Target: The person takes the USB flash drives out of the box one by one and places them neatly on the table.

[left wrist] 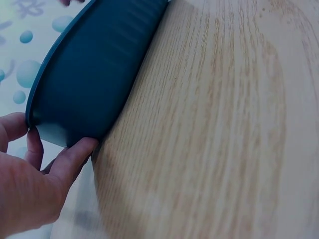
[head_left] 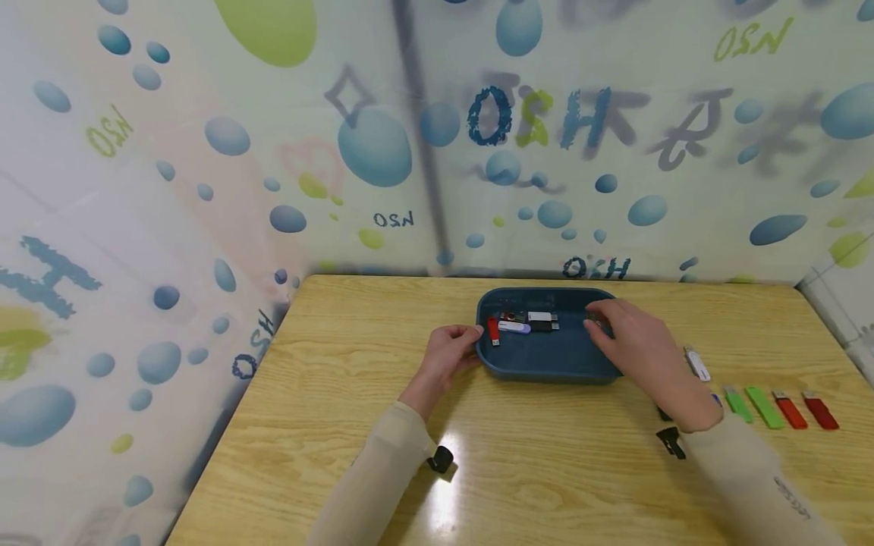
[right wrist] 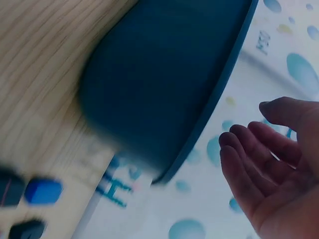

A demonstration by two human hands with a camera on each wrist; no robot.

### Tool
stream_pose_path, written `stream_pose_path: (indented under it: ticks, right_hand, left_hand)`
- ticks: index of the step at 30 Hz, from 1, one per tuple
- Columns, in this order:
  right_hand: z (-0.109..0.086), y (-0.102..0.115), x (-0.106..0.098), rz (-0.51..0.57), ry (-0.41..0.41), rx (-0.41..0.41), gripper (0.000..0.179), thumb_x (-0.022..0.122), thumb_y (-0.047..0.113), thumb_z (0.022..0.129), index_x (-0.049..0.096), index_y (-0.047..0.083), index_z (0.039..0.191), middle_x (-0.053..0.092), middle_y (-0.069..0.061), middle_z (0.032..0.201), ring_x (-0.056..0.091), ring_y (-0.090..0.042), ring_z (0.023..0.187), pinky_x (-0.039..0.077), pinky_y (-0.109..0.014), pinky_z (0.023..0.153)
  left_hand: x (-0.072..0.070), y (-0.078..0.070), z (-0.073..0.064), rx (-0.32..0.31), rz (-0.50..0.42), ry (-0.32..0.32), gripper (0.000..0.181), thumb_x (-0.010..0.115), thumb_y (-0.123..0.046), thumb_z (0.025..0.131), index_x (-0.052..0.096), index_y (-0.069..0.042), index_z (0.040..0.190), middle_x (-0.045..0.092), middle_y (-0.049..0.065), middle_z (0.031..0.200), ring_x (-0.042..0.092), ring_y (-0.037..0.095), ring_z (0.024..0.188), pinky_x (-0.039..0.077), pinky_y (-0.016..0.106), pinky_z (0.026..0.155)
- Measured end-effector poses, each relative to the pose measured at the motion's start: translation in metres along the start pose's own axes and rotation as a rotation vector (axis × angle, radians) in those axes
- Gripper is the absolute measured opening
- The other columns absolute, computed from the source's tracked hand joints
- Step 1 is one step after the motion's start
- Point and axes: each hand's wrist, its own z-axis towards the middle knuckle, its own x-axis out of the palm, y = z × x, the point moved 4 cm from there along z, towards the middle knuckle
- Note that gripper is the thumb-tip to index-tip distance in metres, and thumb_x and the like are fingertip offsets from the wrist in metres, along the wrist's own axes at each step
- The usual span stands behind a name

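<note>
A dark blue tray (head_left: 546, 368) stands near the table's back edge. My left hand (head_left: 447, 353) grips its left end; in the left wrist view the thumb is at the rim and other fingers touch the outer wall. Over the tray's right end is my right hand (head_left: 635, 341). The right wrist view shows that hand (right wrist: 279, 174) with thumb and loosely bent fingers apart, nothing visible between them. Inside the tray's left half lie a red USB stick (head_left: 494, 332), a white-and-lavender one (head_left: 514, 327), a white one (head_left: 539, 316), a black one (head_left: 541, 326) and a reddish-dark one (head_left: 512, 317).
On the table's right lie a white USB stick (head_left: 698, 365), green (head_left: 739, 405) and lime (head_left: 765, 407) ones, a red one (head_left: 790, 410) and a dark red one (head_left: 821, 411). A blue one (right wrist: 44, 191) is partly hidden by the right forearm in the head view. Behind stands a patterned wall covering (head_left: 437, 152).
</note>
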Motion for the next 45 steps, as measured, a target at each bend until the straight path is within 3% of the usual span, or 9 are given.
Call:
stream_pose_path:
  ticks: [6, 12, 23, 31, 35, 45]
  right_hand:
    - [0.018, 0.019, 0.019, 0.004, 0.1, -0.064, 0.029, 0.069, 0.019, 0.101, 0.07, 0.0, 0.123, 0.069, -0.018, 0.117, 0.068, -0.034, 0.098, 0.058, -0.051, 0.079]
    - [0.033, 0.032, 0.04, -0.016, 0.131, -0.108, 0.029, 0.073, 0.018, 0.098, 0.072, 0.0, 0.121, 0.069, -0.016, 0.114, 0.067, -0.033, 0.102, 0.058, -0.049, 0.084]
    - [0.053, 0.046, 0.072, -0.026, 0.234, -0.092, 0.031, 0.074, 0.019, 0.097, 0.073, 0.0, 0.121, 0.068, -0.015, 0.113, 0.066, -0.03, 0.1, 0.057, -0.047, 0.088]
    - [0.062, 0.052, 0.091, -0.05, 0.36, -0.07, 0.039, 0.072, 0.023, 0.099, 0.068, -0.001, 0.129, 0.065, -0.019, 0.126, 0.065, -0.035, 0.113, 0.054, -0.051, 0.098]
    - [0.065, 0.055, 0.098, -0.078, 0.37, -0.079, 0.041, 0.073, 0.021, 0.098, 0.067, -0.001, 0.131, 0.065, -0.019, 0.124, 0.065, -0.035, 0.11, 0.054, -0.051, 0.097]
    - [0.071, 0.057, 0.107, -0.116, 0.308, -0.107, 0.032, 0.076, 0.015, 0.096, 0.072, -0.002, 0.122, 0.062, -0.02, 0.107, 0.063, -0.033, 0.09, 0.058, -0.047, 0.079]
  left_hand:
    - [0.002, 0.0, 0.0, -0.002, 0.005, 0.002, 0.032, 0.07, -0.02, 0.101, 0.067, 0.007, 0.117, 0.071, 0.021, 0.116, 0.072, 0.025, 0.098, 0.062, 0.04, 0.085]
    - [0.004, -0.001, 0.0, 0.003, -0.009, 0.01, 0.03, 0.07, -0.018, 0.1, 0.067, 0.008, 0.115, 0.072, 0.018, 0.11, 0.072, 0.022, 0.093, 0.062, 0.038, 0.082]
    - [0.005, -0.002, -0.001, 0.006, -0.002, 0.013, 0.027, 0.07, -0.018, 0.1, 0.068, 0.007, 0.113, 0.072, 0.014, 0.105, 0.071, 0.02, 0.091, 0.062, 0.038, 0.082]
    - [0.001, -0.003, -0.002, 0.007, 0.001, 0.01, 0.031, 0.069, -0.019, 0.101, 0.067, 0.007, 0.117, 0.07, 0.019, 0.113, 0.071, 0.022, 0.095, 0.062, 0.039, 0.084]
    - [0.0, -0.001, 0.0, -0.002, -0.004, 0.013, 0.03, 0.07, -0.019, 0.101, 0.067, 0.006, 0.116, 0.07, 0.018, 0.114, 0.071, 0.022, 0.096, 0.062, 0.038, 0.084]
    - [-0.001, 0.001, 0.0, 0.02, -0.01, 0.024, 0.03, 0.069, -0.018, 0.101, 0.067, 0.008, 0.116, 0.069, 0.024, 0.117, 0.072, 0.026, 0.1, 0.062, 0.038, 0.083]
